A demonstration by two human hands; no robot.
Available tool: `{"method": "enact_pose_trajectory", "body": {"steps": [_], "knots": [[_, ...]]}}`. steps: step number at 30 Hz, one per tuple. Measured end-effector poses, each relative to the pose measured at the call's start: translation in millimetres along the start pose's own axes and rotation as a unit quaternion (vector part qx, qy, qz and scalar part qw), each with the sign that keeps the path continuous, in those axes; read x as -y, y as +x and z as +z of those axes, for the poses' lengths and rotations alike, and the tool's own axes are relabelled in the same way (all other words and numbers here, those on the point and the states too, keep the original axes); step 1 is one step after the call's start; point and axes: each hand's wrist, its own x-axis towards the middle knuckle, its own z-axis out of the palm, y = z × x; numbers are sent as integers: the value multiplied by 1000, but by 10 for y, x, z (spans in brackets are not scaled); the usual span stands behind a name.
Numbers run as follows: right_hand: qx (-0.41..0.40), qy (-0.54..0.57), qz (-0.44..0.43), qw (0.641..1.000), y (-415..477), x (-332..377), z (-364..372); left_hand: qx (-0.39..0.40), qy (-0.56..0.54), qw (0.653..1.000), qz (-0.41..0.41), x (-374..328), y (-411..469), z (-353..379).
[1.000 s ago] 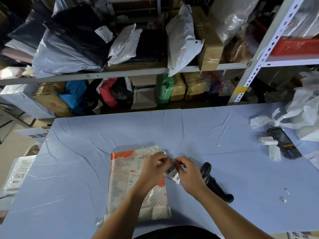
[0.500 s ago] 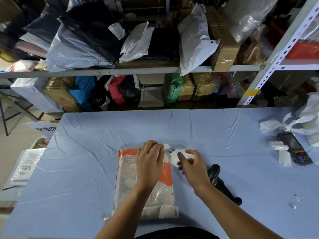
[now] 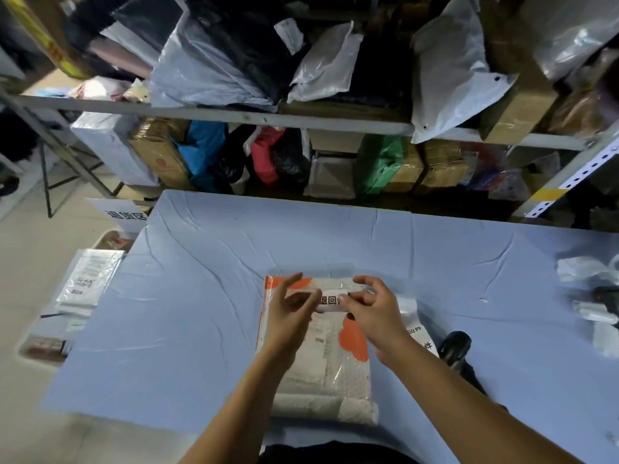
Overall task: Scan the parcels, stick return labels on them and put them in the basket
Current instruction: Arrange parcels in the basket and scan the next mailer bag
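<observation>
**Fingers laying a return label across a parcel**

Fingers of the right hand (image 3: 371,316) are curled, with the thumb and fingertips pinching the right end of a white return label (image 3: 330,300). The left hand (image 3: 288,318) is blurred, its fingers straight and spread at the label's left end. Whether they touch it cannot be told.

The label lies crosswise near the top of the parcel (image 3: 318,373). The parcel is a clear bubble mailer with orange patches, lying flat on the blue-covered table (image 3: 201,296) directly in front of the person.

The step in hand appears to be sticking the label down. To do it well, one end should probably be anchored first. Flat fingers would then sweep toward the pinched end, which is let go last, so no crease or air pocket forms. The bubble surface looks soft and slippery, so firm, even pressure would help. The label should stay clear of the printed slip (image 3: 318,333) lower on the parcel, so that the slip remains readable.

Just right of the parcel, partly under the right wrist, lies a strip of spare labels (image 3: 418,333). Beside that strip is a black scanner (image 3: 455,346).

Left of the table and lower down, white packets (image 3: 87,279) lie in what may be the basket. Too little of it shows to be sure.

Farthest back, metal shelves (image 3: 234,112) are crowded with bagged and boxed parcels.
</observation>
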Motion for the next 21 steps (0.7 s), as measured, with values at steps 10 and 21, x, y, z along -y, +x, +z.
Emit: {"method": "enact_pose_trajectory", "body": {"steps": [10,21], "knots": [[-86,-229,-57,968,450,-468,610,-33,241,969,42,453,541,-156],[-113,-443,12,889,852,-899,887,62,510,848,129,729,809,-222]]}}
